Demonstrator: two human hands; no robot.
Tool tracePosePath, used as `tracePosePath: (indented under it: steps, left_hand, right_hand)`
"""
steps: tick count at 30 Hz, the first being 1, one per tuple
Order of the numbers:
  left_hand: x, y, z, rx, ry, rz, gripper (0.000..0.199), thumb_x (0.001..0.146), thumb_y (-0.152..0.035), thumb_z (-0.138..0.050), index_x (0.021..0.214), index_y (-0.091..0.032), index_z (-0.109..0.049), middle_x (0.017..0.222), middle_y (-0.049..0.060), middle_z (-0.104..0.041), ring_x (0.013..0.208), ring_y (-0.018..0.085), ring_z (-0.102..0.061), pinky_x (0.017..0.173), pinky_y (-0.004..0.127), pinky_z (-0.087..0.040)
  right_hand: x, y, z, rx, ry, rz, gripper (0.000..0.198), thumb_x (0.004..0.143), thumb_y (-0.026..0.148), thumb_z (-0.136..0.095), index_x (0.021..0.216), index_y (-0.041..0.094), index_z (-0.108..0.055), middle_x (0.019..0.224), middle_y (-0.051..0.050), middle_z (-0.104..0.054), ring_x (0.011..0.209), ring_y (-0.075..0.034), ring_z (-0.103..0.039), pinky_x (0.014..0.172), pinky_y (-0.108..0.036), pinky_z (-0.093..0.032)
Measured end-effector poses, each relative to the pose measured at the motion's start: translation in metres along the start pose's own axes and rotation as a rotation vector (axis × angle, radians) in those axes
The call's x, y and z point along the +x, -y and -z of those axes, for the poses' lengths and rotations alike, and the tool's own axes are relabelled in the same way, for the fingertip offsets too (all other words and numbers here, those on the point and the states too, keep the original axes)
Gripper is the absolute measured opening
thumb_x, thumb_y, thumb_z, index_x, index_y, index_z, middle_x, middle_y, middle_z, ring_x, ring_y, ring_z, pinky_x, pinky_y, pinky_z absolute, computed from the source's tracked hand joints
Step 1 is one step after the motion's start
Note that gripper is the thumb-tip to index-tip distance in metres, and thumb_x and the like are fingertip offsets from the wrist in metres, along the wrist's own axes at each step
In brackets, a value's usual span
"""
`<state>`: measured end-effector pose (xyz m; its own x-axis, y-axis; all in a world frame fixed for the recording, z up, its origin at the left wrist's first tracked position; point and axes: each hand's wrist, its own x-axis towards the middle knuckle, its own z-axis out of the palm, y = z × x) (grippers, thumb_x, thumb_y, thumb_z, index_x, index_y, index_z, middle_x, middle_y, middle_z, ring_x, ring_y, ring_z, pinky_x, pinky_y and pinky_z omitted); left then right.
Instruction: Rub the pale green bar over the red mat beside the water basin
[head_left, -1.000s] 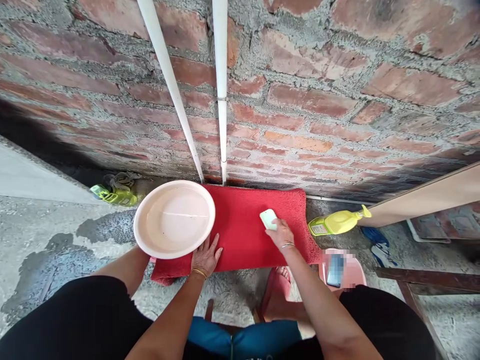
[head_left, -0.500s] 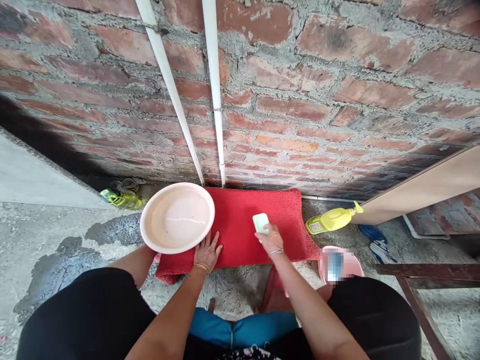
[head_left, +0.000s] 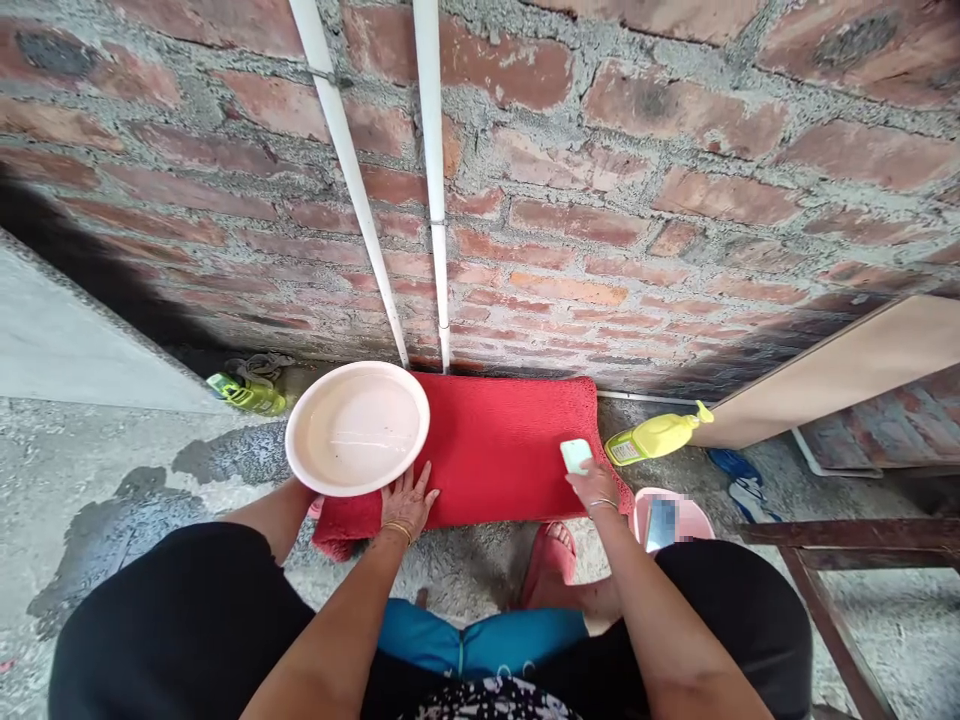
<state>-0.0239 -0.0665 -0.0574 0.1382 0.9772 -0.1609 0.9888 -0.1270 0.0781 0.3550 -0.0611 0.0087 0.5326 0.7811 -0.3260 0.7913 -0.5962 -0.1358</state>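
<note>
A red mat [head_left: 499, 450] lies on the concrete floor against a brick wall. My left hand [head_left: 406, 498] rests flat on its near left edge, fingers spread, just below a pale pink basin [head_left: 357, 427] holding water. My right hand [head_left: 592, 484] grips a pale green bar of soap [head_left: 576, 455] and presses it onto the mat's right part.
Two white pipes [head_left: 431, 180] run down the wall behind the mat. A yellow bottle [head_left: 654, 436] lies to the right, and a small pink tub [head_left: 664, 518] sits by my right knee. Green scrubbers [head_left: 247, 393] lie at the left. A wooden frame [head_left: 825, 560] stands far right.
My right hand has slid the soap from the mat's middle to its right side. The left hand stays pressed on the mat's near edge.
</note>
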Motion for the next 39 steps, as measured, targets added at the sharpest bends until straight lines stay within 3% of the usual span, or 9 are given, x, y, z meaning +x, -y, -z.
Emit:
tracePosePath:
  steps: [2, 5, 13, 17, 21, 29, 32, 35, 39]
  left_hand:
    - [-0.001, 0.0, -0.001, -0.02, -0.005, 0.002, 0.059, 0.087, -0.05, -0.035, 0.141, -0.028, -0.028, 0.146, 0.013, -0.029, 0.133, 0.029, -0.026, 0.104, 0.056, -0.016]
    - [-0.002, 0.0, -0.001, -0.056, -0.021, 0.004, 0.06, 0.086, -0.052, -0.036, 0.141, -0.028, -0.029, 0.145, 0.012, -0.032, 0.132, 0.029, -0.027, 0.105, 0.055, -0.017]
    - [-0.003, 0.001, -0.003, -0.078, -0.016, -0.009, 0.061, 0.086, -0.051, -0.036, 0.141, -0.027, -0.029, 0.142, 0.014, -0.036, 0.129, 0.03, -0.031, 0.104, 0.057, -0.015]
    - [-0.002, 0.003, -0.008, -0.113, -0.001, -0.003, 0.06, 0.086, -0.051, -0.036, 0.14, -0.026, -0.032, 0.14, 0.015, -0.039, 0.127, 0.031, -0.034, 0.103, 0.057, -0.017]
    - [-0.001, 0.002, -0.008, -0.107, -0.016, -0.003, 0.061, 0.086, -0.051, -0.036, 0.141, -0.027, -0.029, 0.141, 0.014, -0.037, 0.127, 0.032, -0.034, 0.102, 0.058, -0.016]
    - [-0.001, 0.0, -0.004, -0.098, -0.031, -0.013, 0.06, 0.086, -0.05, -0.036, 0.141, -0.026, -0.03, 0.141, 0.015, -0.038, 0.127, 0.033, -0.034, 0.103, 0.059, -0.015]
    - [-0.002, 0.0, -0.005, -0.115, -0.034, -0.002, 0.061, 0.085, -0.05, -0.038, 0.141, -0.026, -0.031, 0.14, 0.014, -0.039, 0.126, 0.032, -0.034, 0.103, 0.057, -0.016]
    - [-0.003, 0.0, -0.005, -0.152, -0.03, 0.001, 0.06, 0.085, -0.05, -0.038, 0.141, -0.027, -0.03, 0.138, 0.013, -0.041, 0.125, 0.032, -0.036, 0.103, 0.056, -0.018]
    - [-0.003, 0.0, -0.005, -0.145, -0.023, 0.002, 0.06, 0.086, -0.05, -0.036, 0.141, -0.028, -0.028, 0.139, 0.013, -0.041, 0.125, 0.032, -0.037, 0.103, 0.056, -0.018]
  right_hand:
    - [0.005, -0.017, 0.009, 0.006, -0.009, -0.098, 0.038, 0.07, 0.044, -0.061, 0.097, 0.018, -0.059, 0.103, -0.011, -0.055, 0.083, -0.022, -0.059, 0.071, -0.033, -0.043]
    - [-0.003, 0.002, 0.005, 0.07, -0.048, -0.051, 0.039, 0.071, 0.045, -0.061, 0.099, 0.019, -0.057, 0.102, -0.011, -0.055, 0.09, -0.022, -0.057, 0.076, -0.032, -0.042]
    - [-0.078, 0.182, -0.059, 0.203, 0.086, 0.361, 0.034, 0.07, 0.045, -0.061, 0.098, 0.025, -0.055, 0.101, -0.002, -0.054, 0.085, -0.016, -0.054, 0.072, -0.025, -0.04]
    - [-0.094, 0.22, -0.078, 0.131, 0.156, 0.515, 0.034, 0.071, 0.041, -0.061, 0.099, 0.024, -0.056, 0.1, -0.003, -0.053, 0.088, -0.018, -0.052, 0.076, -0.027, -0.039]
    - [-0.075, 0.188, -0.071, 0.04, 0.141, 0.552, 0.034, 0.07, 0.039, -0.063, 0.099, 0.024, -0.056, 0.101, -0.004, -0.053, 0.092, -0.018, -0.051, 0.082, -0.028, -0.038]
    - [-0.008, 0.016, -0.023, 0.094, -0.063, -0.027, 0.039, 0.068, 0.044, -0.063, 0.1, 0.021, -0.057, 0.106, -0.006, -0.054, 0.085, -0.019, -0.056, 0.074, -0.03, -0.041]
    - [0.0, -0.018, -0.007, 0.108, -0.081, -0.227, 0.037, 0.068, 0.045, -0.062, 0.093, 0.018, -0.058, 0.101, -0.013, -0.057, 0.085, -0.025, -0.057, 0.07, -0.035, -0.041]
    - [0.0, 0.001, -0.005, 0.15, -0.117, -0.266, 0.035, 0.067, 0.046, -0.063, 0.087, 0.019, -0.058, 0.096, -0.013, -0.059, 0.088, -0.026, -0.057, 0.073, -0.036, -0.041]
    - [-0.015, 0.103, -0.027, 0.231, -0.102, 0.067, 0.037, 0.066, 0.048, -0.064, 0.09, 0.021, -0.057, 0.099, -0.006, -0.058, 0.094, -0.021, -0.054, 0.079, -0.03, -0.04]
